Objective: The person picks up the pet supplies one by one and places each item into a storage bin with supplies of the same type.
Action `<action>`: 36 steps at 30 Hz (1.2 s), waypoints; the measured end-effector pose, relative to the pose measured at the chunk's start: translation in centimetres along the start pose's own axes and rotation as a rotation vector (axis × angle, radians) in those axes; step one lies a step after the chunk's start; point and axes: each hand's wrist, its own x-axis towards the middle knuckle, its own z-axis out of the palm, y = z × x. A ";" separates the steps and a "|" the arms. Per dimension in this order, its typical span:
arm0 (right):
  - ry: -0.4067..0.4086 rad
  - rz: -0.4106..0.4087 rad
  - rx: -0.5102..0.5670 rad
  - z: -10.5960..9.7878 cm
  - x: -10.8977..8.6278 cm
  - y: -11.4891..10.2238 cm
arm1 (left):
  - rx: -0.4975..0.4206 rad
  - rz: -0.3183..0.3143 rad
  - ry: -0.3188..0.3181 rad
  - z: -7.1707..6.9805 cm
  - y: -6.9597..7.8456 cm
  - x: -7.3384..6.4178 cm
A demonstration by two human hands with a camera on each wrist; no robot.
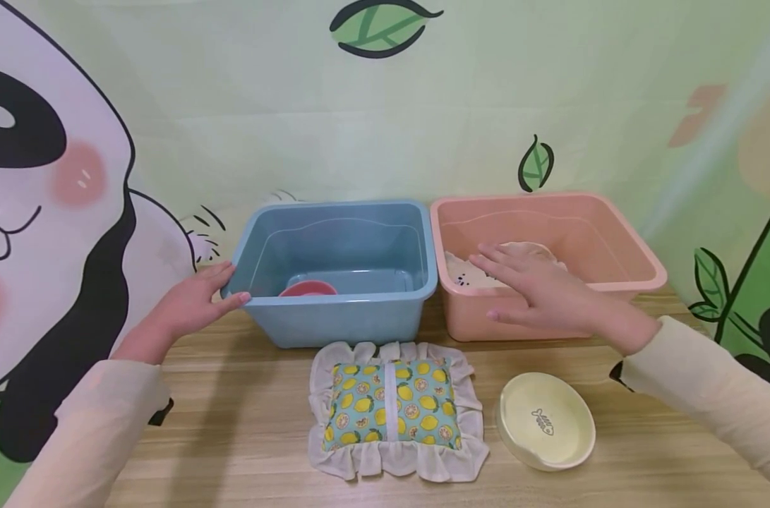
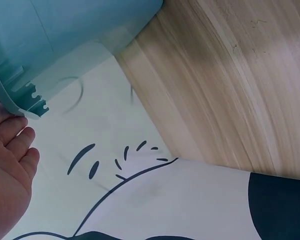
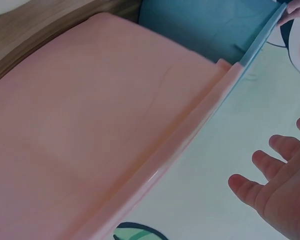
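My left hand [image 1: 194,300] rests at the left front corner of a blue plastic bin [image 1: 334,321]. Its fingertips touch the bin's rim [image 2: 20,112] in the left wrist view. Inside the bin lies a red round item [image 1: 308,288], partly hidden by the front wall. Over the front of a pink bin [image 1: 613,247] hovers my right hand [image 1: 543,293], fingers spread and holding nothing. Under that hand, a cream cloth item [image 1: 464,271] with small dark prints lies in the pink bin, partly covered from sight.
In front of the bins lies a ruffled lemon-print cushion [image 1: 359,406] with a white band. A pale yellow bowl [image 1: 531,406] with a fishbone drawing sits to its right on the wooden table [image 1: 251,451]. Behind stands a green panda-print backdrop [image 1: 283,113].
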 end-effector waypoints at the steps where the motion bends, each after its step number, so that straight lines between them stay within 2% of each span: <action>1: -0.002 -0.008 0.003 0.1 0.0 -0.1 | -0.004 0.002 0.002 0.0 0.0 0.0; 4: -0.026 -0.023 0.037 0.1 0.1 -0.7 | -0.013 0.006 0.008 0.1 -0.1 0.0; 10: -0.077 0.002 0.098 0.0 0.1 -1.8 | -0.026 -0.005 0.008 0.3 -0.3 0.0; 23: -0.069 -0.086 0.124 0.9 0.4 -2.6 | -0.054 -0.026 -0.001 0.0 0.2 -0.2; 36: -0.163 -0.025 0.218 1.4 0.5 -3.2 | -0.081 -0.031 -0.002 0.2 0.0 -0.2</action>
